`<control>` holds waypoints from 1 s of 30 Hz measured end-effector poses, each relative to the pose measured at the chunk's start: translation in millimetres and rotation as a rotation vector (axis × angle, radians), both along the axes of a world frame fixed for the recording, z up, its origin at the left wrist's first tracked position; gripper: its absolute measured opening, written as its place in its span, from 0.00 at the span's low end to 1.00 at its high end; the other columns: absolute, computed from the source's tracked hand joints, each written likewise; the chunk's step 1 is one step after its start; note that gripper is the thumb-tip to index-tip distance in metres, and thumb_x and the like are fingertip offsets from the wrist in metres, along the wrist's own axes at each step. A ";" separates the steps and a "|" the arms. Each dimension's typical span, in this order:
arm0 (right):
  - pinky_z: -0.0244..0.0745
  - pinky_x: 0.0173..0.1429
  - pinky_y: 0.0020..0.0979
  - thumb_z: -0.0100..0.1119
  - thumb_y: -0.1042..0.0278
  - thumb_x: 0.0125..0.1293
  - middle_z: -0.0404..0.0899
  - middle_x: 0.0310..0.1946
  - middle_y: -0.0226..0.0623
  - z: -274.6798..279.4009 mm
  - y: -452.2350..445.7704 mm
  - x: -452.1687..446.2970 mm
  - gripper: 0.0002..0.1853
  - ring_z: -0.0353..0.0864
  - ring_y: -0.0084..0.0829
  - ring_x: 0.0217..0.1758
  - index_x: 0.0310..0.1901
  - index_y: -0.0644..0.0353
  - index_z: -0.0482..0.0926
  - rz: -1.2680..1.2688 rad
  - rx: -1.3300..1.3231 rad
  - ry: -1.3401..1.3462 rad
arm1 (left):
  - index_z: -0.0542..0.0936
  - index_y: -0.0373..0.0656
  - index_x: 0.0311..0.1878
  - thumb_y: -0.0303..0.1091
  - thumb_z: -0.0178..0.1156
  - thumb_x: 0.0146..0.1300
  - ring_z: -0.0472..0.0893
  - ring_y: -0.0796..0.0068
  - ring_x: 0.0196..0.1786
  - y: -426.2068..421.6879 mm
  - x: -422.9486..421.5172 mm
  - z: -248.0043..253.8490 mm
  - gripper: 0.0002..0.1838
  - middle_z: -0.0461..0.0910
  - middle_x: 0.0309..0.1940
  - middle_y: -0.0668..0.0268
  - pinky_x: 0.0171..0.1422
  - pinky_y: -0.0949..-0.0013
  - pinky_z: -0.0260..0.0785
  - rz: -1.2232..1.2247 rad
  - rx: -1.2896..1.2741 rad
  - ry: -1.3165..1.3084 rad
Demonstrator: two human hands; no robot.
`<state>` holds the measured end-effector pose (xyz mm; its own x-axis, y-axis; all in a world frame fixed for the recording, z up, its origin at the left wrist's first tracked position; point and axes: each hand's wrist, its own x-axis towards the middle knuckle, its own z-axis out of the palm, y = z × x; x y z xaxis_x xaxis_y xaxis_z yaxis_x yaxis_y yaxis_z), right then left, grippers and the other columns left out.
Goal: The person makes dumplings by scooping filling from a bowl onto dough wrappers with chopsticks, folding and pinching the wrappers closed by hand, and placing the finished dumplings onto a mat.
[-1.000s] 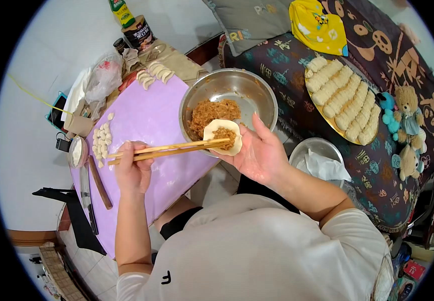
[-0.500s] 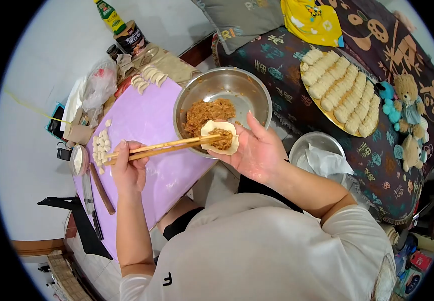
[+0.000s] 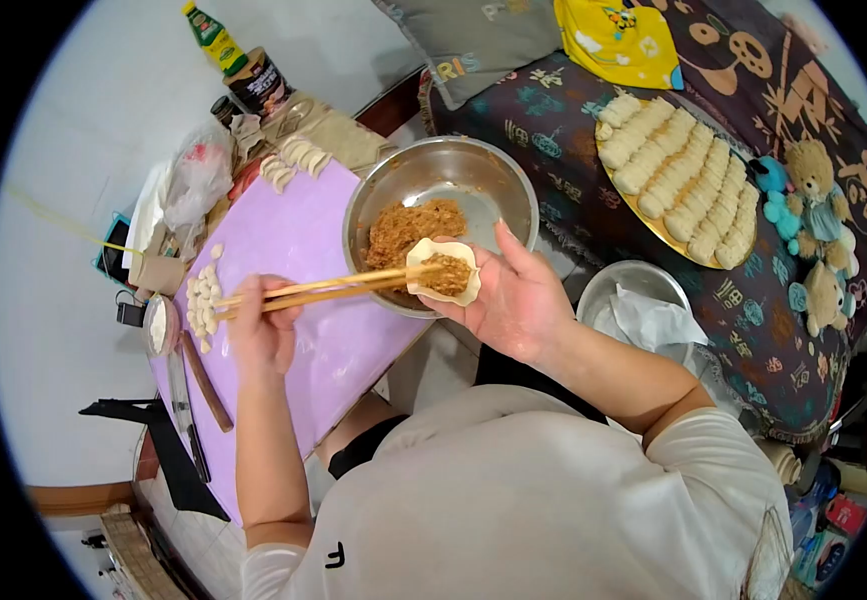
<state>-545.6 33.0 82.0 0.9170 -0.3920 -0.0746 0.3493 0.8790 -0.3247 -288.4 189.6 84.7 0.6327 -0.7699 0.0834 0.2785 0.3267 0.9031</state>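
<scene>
My left hand [image 3: 265, 325] is closed around a pair of wooden chopsticks [image 3: 328, 290], which point right. Their tips reach the meat filling [image 3: 445, 274] lying on a round dumpling wrapper [image 3: 469, 289]. My right hand [image 3: 518, 305] supports that wrapper, palm up, on its fingers, with the thumb raised apart from it. Just behind the wrapper stands a steel bowl [image 3: 520, 190] with a mound of brown minced filling [image 3: 413, 232] in its left part.
On the purple mat [image 3: 288, 230] lie dough pieces [image 3: 202, 300], a rolling pin [image 3: 206, 382], a knife [image 3: 193, 440] and several folded dumplings [image 3: 303, 157]. A plate [image 3: 656, 232] of dumplings sits right, near stuffed toys [image 3: 811, 180] and another steel bowl [image 3: 598, 290].
The chopsticks have tilted slightly and their tips sit a little higher on the filling. The wrapper has shifted slightly right, and the whole view has moved a little.
</scene>
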 end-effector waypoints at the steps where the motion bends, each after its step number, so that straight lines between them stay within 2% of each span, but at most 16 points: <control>1: 0.56 0.73 0.43 0.32 0.37 0.71 0.62 0.66 0.44 -3.8 -2.5 -0.8 0.37 0.62 0.39 0.69 0.65 0.65 0.59 -0.031 -0.005 0.013 | 0.76 0.35 0.35 0.38 0.51 0.70 0.82 0.68 0.33 1.4 6.9 1.8 0.15 0.79 0.32 0.56 0.34 0.73 0.79 0.043 -0.008 -0.006; 3: 0.57 0.73 0.43 0.33 0.37 0.71 0.63 0.65 0.44 -8.1 -5.0 -3.4 0.37 0.63 0.39 0.69 0.65 0.65 0.60 -0.076 0.000 0.032 | 0.76 0.35 0.34 0.40 0.52 0.70 0.82 0.68 0.33 3.4 12.6 9.3 0.16 0.79 0.32 0.57 0.35 0.74 0.79 0.141 -0.027 -0.017; 4: 0.57 0.73 0.43 0.34 0.38 0.71 0.63 0.65 0.45 -8.8 -6.4 -4.8 0.36 0.63 0.39 0.68 0.65 0.65 0.60 -0.089 0.008 0.037 | 0.76 0.34 0.35 0.41 0.52 0.70 0.82 0.69 0.35 -3.8 6.0 11.0 0.17 0.79 0.31 0.58 0.37 0.74 0.79 0.292 0.159 -0.233; 7: 0.57 0.73 0.44 0.35 0.38 0.71 0.64 0.65 0.45 -2.4 -4.7 -3.0 0.36 0.64 0.40 0.68 0.65 0.66 0.60 -0.077 0.031 0.019 | 0.77 0.33 0.40 0.39 0.53 0.69 0.81 0.72 0.35 -31.8 -11.0 -9.5 0.15 0.79 0.33 0.60 0.39 0.75 0.78 0.188 0.370 -0.433; 10: 0.57 0.73 0.45 0.36 0.38 0.71 0.64 0.65 0.45 1.0 -0.8 2.9 0.36 0.63 0.41 0.69 0.65 0.66 0.60 -0.034 0.039 -0.009 | 0.76 0.33 0.43 0.40 0.54 0.69 0.80 0.72 0.37 -43.9 -19.2 -26.4 0.16 0.79 0.36 0.60 0.43 0.73 0.78 0.099 0.406 -0.220; 13: 0.57 0.73 0.46 0.36 0.38 0.71 0.64 0.65 0.45 5.4 3.0 7.2 0.36 0.63 0.41 0.69 0.65 0.66 0.60 -0.004 0.011 -0.027 | 0.77 0.33 0.42 0.38 0.54 0.69 0.78 0.75 0.39 -23.0 -19.5 -29.8 0.14 0.77 0.38 0.63 0.45 0.74 0.74 0.117 0.332 0.071; 16: 0.56 0.73 0.48 0.35 0.37 0.71 0.63 0.65 0.44 14.0 10.1 11.5 0.36 0.63 0.41 0.69 0.65 0.65 0.60 0.039 -0.018 -0.017 | 0.77 0.36 0.44 0.32 0.60 0.64 0.75 0.76 0.40 18.5 -38.5 -30.8 0.10 0.75 0.39 0.64 0.44 0.74 0.70 0.167 0.541 -0.167; 19: 0.60 0.69 0.45 0.31 0.37 0.72 0.67 0.62 0.40 15.7 24.0 22.3 0.34 0.66 0.36 0.66 0.63 0.61 0.62 0.139 0.001 -0.019 | 0.80 0.43 0.46 0.26 0.67 0.52 0.75 0.71 0.38 41.7 -66.7 -19.8 0.16 0.74 0.39 0.62 0.42 0.73 0.69 0.208 0.269 -1.111; 21: 0.62 0.67 0.43 0.29 0.37 0.72 0.68 0.60 0.38 17.3 35.7 31.5 0.33 0.68 0.34 0.64 0.62 0.59 0.63 0.221 0.001 -0.043 | 0.82 0.48 0.45 0.22 0.70 0.43 0.73 0.64 0.41 35.9 -84.3 6.1 0.21 0.73 0.42 0.59 0.45 0.67 0.68 0.192 0.141 -1.504; 23: 0.63 0.67 0.43 0.28 0.37 0.72 0.68 0.61 0.37 19.4 47.2 36.5 0.33 0.68 0.34 0.63 0.63 0.59 0.63 0.285 -0.021 -0.081 | 0.83 0.49 0.43 0.22 0.69 0.44 0.72 0.61 0.44 34.0 -85.9 13.2 0.19 0.73 0.45 0.59 0.48 0.64 0.67 0.175 0.085 -1.578; 27: 0.65 0.66 0.43 0.36 0.46 0.74 0.68 0.58 0.37 8.5 59.9 37.6 0.26 0.69 0.33 0.61 0.63 0.57 0.61 0.296 -0.119 -0.043 | 0.83 0.45 0.39 0.22 0.68 0.45 0.70 0.60 0.51 35.7 -79.9 8.5 0.15 0.72 0.49 0.58 0.56 0.61 0.64 0.187 0.014 -1.571; 28: 0.71 0.61 0.38 0.47 0.57 0.73 0.70 0.55 0.35 9.8 61.2 38.8 0.21 0.73 0.29 0.57 0.62 0.58 0.62 0.296 -0.224 -0.054 | 0.83 0.45 0.39 0.22 0.68 0.46 0.71 0.61 0.51 35.7 -80.5 5.4 0.14 0.72 0.49 0.59 0.55 0.62 0.64 0.200 0.039 -1.446; 30: 0.74 0.55 0.32 0.52 0.62 0.70 0.73 0.50 0.33 12.6 68.6 36.5 0.20 0.76 0.26 0.52 0.60 0.59 0.64 0.222 -0.428 0.071 | 0.83 0.46 0.38 0.23 0.68 0.47 0.72 0.64 0.49 33.8 -83.7 -1.0 0.13 0.72 0.49 0.62 0.54 0.64 0.64 0.221 0.084 -1.199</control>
